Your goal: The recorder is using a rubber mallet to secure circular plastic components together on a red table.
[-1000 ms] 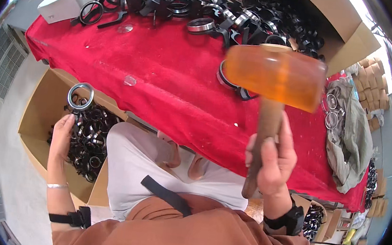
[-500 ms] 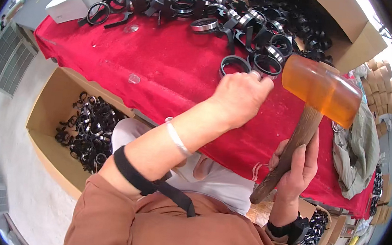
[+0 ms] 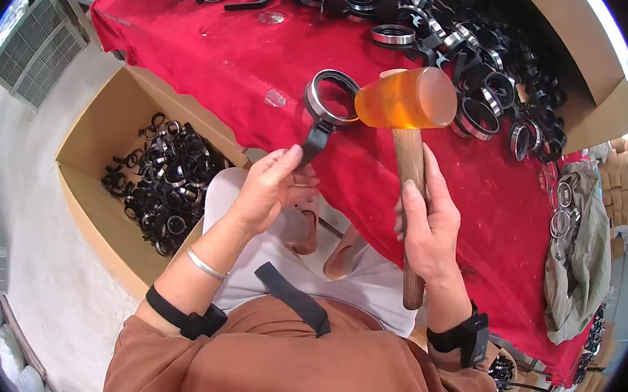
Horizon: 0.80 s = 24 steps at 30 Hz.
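My left hand (image 3: 269, 190) pinches the black handle of a ring-shaped part (image 3: 317, 105), a silver metal band set in a black holder. The ring end is raised over the red cloth, with the handle pointing back toward me. My right hand (image 3: 430, 222) is wrapped round the wooden shaft of a mallet (image 3: 408, 99), whose amber, see-through head is up beside the ring. In this view the left end of the head meets the ring's right edge; I cannot tell whether they touch.
A red cloth (image 3: 266, 63) covers the table. Many similar ring parts (image 3: 481, 110) are piled at its far side before a large cardboard box (image 3: 602, 110). Another cardboard box (image 3: 87, 197) with ring parts stands at my left. Grey-green fabric (image 3: 578, 259) and loose rings (image 3: 562, 208) lie at the right edge.
My left hand has come back from the pile toward my left and now holds a ring part. The mallet has moved left, and its head now sits beside that part.
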Each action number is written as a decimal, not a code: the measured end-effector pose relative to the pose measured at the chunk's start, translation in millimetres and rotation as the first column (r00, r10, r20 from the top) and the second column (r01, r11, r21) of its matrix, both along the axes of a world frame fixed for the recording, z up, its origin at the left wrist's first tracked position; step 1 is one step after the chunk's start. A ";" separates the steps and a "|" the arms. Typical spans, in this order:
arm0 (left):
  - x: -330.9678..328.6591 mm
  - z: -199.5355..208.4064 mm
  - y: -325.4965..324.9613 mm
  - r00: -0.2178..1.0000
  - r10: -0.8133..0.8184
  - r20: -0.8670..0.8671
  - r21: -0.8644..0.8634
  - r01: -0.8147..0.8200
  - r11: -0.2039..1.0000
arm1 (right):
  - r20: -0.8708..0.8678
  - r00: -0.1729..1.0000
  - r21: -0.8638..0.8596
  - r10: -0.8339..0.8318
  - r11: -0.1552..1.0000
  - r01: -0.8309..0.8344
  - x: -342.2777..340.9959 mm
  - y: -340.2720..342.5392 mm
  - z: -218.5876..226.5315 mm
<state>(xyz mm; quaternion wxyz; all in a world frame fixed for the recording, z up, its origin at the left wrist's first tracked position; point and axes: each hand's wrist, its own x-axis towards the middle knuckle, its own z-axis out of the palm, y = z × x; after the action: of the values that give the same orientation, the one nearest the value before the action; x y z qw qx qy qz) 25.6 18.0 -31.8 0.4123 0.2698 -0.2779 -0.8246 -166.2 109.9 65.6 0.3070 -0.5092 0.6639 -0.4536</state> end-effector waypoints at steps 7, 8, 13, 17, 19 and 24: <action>-11.9 27.9 -19.3 0.863 0.134 0.487 -0.446 0.114 0.888 | -0.122 0.992 0.009 0.029 1.000 -0.028 1.7 9.5 2.9; -10.8 28.4 -19.4 0.914 0.051 0.402 -0.344 0.099 0.934 | -0.109 0.994 -0.037 0.017 0.999 -0.021 3.0 10.7 7.1; -11.3 12.2 -15.4 0.936 0.054 0.347 -0.371 0.084 0.925 | 0.023 0.999 -0.376 -0.029 0.926 0.035 11.4 20.9 31.0; -22.5 20.2 -16.2 0.931 0.052 0.360 -0.381 0.096 0.919 | -0.522 0.845 -0.135 0.117 0.967 -0.217 -8.8 38.4 -30.2; -23.3 18.1 -23.5 0.926 0.093 0.367 -0.420 0.076 0.904 | -0.446 0.881 -0.070 0.160 0.975 -0.212 -9.6 31.4 -10.5; -21.7 20.3 -14.2 0.921 0.089 0.380 -0.347 0.053 0.936 | -0.173 0.974 -0.208 0.148 0.961 -0.183 -0.9 19.2 40.5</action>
<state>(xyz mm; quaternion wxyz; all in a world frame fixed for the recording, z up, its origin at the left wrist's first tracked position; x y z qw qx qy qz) 4.0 3.8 -11.5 0.3979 0.3531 -0.4940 -0.6878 -167.2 129.1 106.1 0.2323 -0.6281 0.5858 -0.4566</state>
